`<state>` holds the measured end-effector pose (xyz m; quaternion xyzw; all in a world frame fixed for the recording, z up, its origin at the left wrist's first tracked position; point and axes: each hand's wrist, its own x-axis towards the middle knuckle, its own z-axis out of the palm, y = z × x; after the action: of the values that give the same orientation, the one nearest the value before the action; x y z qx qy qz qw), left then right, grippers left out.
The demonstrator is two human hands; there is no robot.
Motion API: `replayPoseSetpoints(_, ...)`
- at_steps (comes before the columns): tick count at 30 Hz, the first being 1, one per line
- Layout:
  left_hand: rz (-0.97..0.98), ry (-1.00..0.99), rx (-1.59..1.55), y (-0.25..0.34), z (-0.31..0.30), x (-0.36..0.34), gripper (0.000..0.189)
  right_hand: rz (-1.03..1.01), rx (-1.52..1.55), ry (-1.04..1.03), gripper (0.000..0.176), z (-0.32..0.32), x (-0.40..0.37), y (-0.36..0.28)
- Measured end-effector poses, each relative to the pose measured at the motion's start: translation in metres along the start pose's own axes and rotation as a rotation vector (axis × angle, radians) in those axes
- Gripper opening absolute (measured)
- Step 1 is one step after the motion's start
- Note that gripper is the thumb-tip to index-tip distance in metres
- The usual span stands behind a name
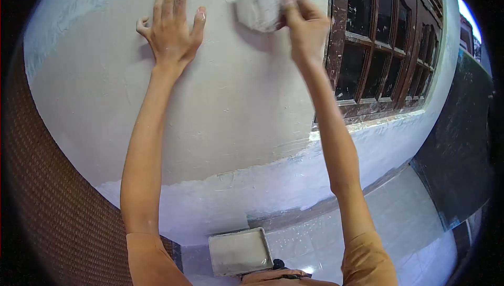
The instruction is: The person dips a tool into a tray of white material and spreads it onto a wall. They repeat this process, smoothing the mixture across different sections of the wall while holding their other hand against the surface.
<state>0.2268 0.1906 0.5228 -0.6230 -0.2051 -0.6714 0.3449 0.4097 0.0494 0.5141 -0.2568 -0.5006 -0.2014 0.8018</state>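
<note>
My left hand (pixel 174 39) lies flat against the wall (pixel 226 113), fingers spread and nothing in it. Pale smears mark some of its fingertips. My right hand (pixel 307 26), slightly blurred, is closed around the dark reddish grip of a whitish, paint-coated pad (pixel 260 5). The pad is at the upper part of the wall, left of the window frame, and casts a shadow below. Its exact kind is hard to make out. A fresh cream coat covers most of the wall, ending in a ragged lower edge above a paler band.
A shallow tray (pixel 239 254) with cream-coloured liquid sits on the floor below me. To the right is a brown wooden window (pixel 386 44) spattered with white. A woven brown panel (pixel 68 181) borders the left, and a dark board (pixel 457 139) stands at the far right.
</note>
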Motion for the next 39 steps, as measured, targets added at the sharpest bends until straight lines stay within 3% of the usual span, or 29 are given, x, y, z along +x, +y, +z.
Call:
replayPoseSetpoints(3,0.001,-0.006,-0.036,-0.006,-0.001,-0.001,0.065,-0.075,-0.415,0.252,0.028,-0.022,0.012,0.027)
replayPoseSetpoints(4,-0.001,-0.003,-0.027,-0.007,0.0,-0.001,0.065,-0.185,-0.407,0.338,0.026,-0.044,0.018,0.021)
replayPoseSetpoints(5,0.015,0.011,-0.04,-0.007,0.001,-0.001,0.065,-0.028,-0.263,0.393,0.023,-0.068,0.024,0.016)
replayPoseSetpoints(7,0.026,0.022,-0.05,-0.006,0.002,-0.003,0.065,-0.123,-0.138,0.652,0.024,-0.081,0.033,-0.001)
replayPoseSetpoints(9,0.028,0.048,-0.065,-0.003,0.003,-0.002,0.065,-0.118,-0.026,0.483,0.024,-0.067,0.035,-0.011)
replayPoseSetpoints(11,0.017,0.027,-0.029,-0.003,0.001,-0.002,0.066,-0.09,-0.084,0.181,0.028,-0.032,0.04,0.0)
replayPoseSetpoints(13,0.008,0.014,0.006,-0.003,0.0,0.0,0.066,-0.065,0.067,-0.05,0.033,0.011,0.036,0.012)
replayPoseSetpoints(14,0.011,0.006,0.002,-0.005,-0.001,-0.001,0.066,-0.067,0.067,-0.048,0.033,0.009,0.037,0.008)
replayPoseSetpoints(16,0.012,-0.006,0.001,-0.007,-0.001,-0.001,0.066,-0.038,-0.357,0.071,0.036,-0.001,0.038,-0.006)
replayPoseSetpoints(17,0.02,0.001,-0.016,-0.007,-0.001,-0.001,0.066,-0.205,-0.314,0.181,0.035,-0.03,0.054,0.023)
replayPoseSetpoints(18,0.025,0.009,-0.032,-0.006,0.0,-0.001,0.066,-0.016,-0.227,0.228,0.03,-0.053,0.051,0.007)
replayPoseSetpoints(20,0.019,0.013,-0.034,-0.004,0.001,-0.001,0.066,-0.101,-0.057,0.515,0.025,-0.086,0.062,0.01)
replayPoseSetpoints(21,0.024,0.028,-0.035,-0.004,0.001,0.0,0.066,-0.012,-0.044,0.602,0.026,-0.088,0.064,0.001)
replayPoseSetpoints(23,0.024,0.036,-0.031,-0.005,0.002,-0.001,0.066,-0.107,0.061,0.411,0.024,-0.06,0.059,-0.01)
replayPoseSetpoints(26,0.019,0.038,-0.051,-0.006,0.002,0.0,0.066,-0.148,-0.108,0.025,0.031,0.003,0.062,0.013)
replayPoseSetpoints(27,0.005,0.033,-0.065,-0.006,0.002,0.0,0.066,-0.087,0.114,-0.07,0.032,0.024,0.057,0.012)
replayPoseSetpoints(29,0.01,0.025,-0.052,-0.005,0.001,0.0,0.066,0.006,-0.238,0.071,0.028,0.032,0.057,-0.001)
replayPoseSetpoints(31,0.012,0.015,-0.03,-0.008,-0.003,0.001,0.066,-0.082,-0.436,0.205,0.029,-0.017,0.078,0.006)
replayPoseSetpoints(33,0.051,0.027,-0.046,-0.004,-0.007,0.003,0.067,-0.181,-0.043,0.325,0.024,-0.069,0.101,0.028)
replayPoseSetpoints(35,-0.034,-0.094,0.004,0.003,-0.012,0.003,0.071,-0.138,-0.003,0.542,0.02,-0.072,0.102,0.012)
replayPoseSetpoints(36,-0.114,-0.212,0.053,0.004,-0.014,0.003,0.076,-0.177,0.054,0.39,0.02,-0.065,0.101,0.013)
replayPoseSetpoints(39,-0.123,-0.187,0.042,0.004,-0.011,0.003,0.075,-0.171,-0.019,0.005,0.019,-0.005,0.083,0.026)
